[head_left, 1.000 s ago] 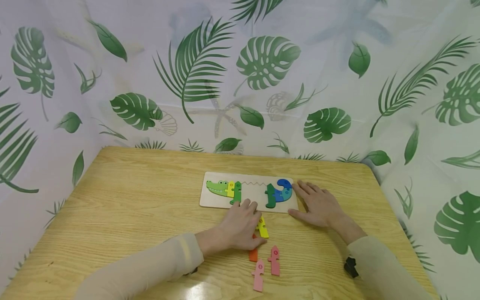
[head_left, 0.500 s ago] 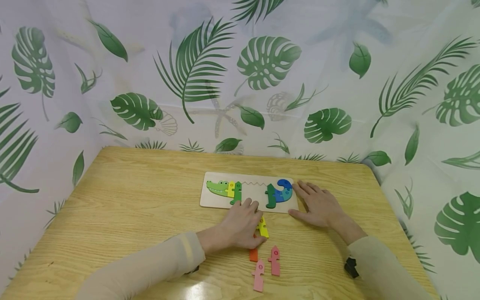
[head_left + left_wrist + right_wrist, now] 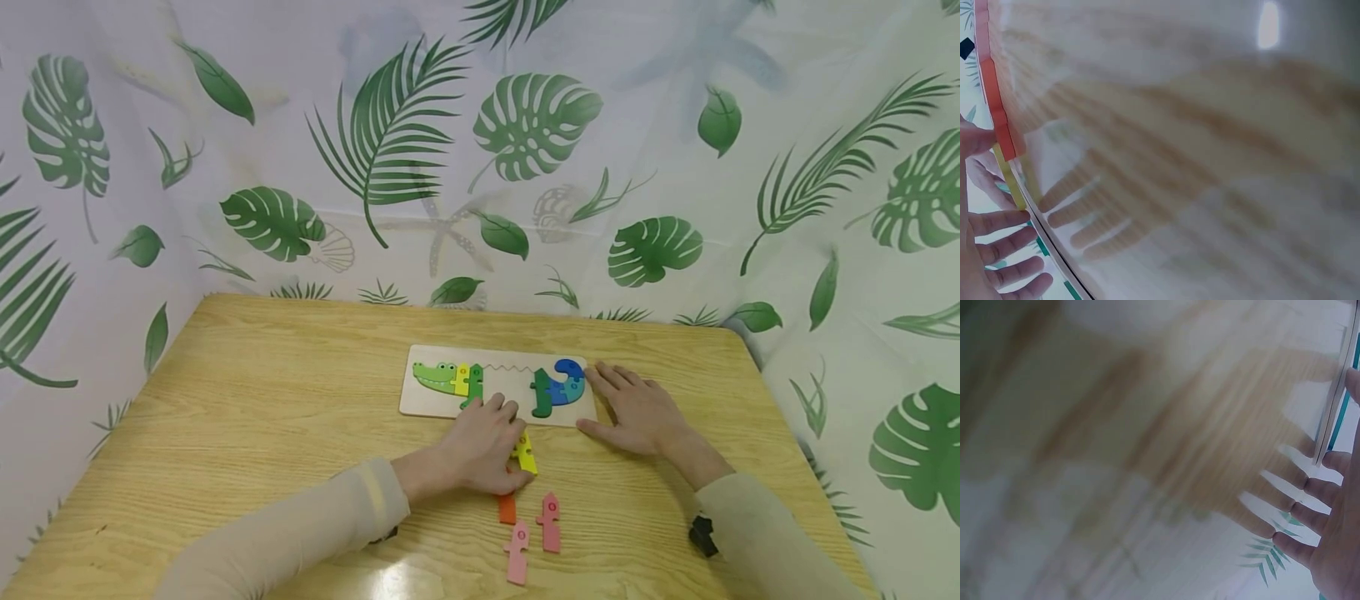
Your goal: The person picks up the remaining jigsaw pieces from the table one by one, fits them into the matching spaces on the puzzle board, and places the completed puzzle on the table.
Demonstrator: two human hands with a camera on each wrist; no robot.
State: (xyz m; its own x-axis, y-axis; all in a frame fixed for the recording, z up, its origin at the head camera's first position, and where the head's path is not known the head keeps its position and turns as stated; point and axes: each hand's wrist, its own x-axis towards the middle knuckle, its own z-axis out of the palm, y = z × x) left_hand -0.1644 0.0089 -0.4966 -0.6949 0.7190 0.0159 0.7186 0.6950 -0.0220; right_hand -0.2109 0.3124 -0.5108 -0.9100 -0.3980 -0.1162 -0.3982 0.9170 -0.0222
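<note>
My left hand (image 3: 480,454) lies low over the table, thumb and index finger at the two ends of a yellow puzzle piece (image 3: 528,459), pinching it. In the left wrist view the yellow piece (image 3: 1011,178) spans thumb to index, the other fingers spread. A crocodile puzzle board (image 3: 508,385) lies just beyond. Its green head (image 3: 431,375) and a few pieces fill the left; dark green and blue tail pieces (image 3: 564,387) fill the right, with a bare gap between. My right hand (image 3: 637,412) rests spread at the board's right edge, thumb at the near corner.
Nearer me lie an orange piece (image 3: 507,509), partly under my left hand, a rose-red piece (image 3: 551,523) and a light pink piece (image 3: 517,554). A leaf-patterned cloth (image 3: 450,167) rises behind the wooden table (image 3: 285,400) and along both sides.
My left thumb has shifted slightly up to the near end of the yellow piece. My right hand and the board have stayed put.
</note>
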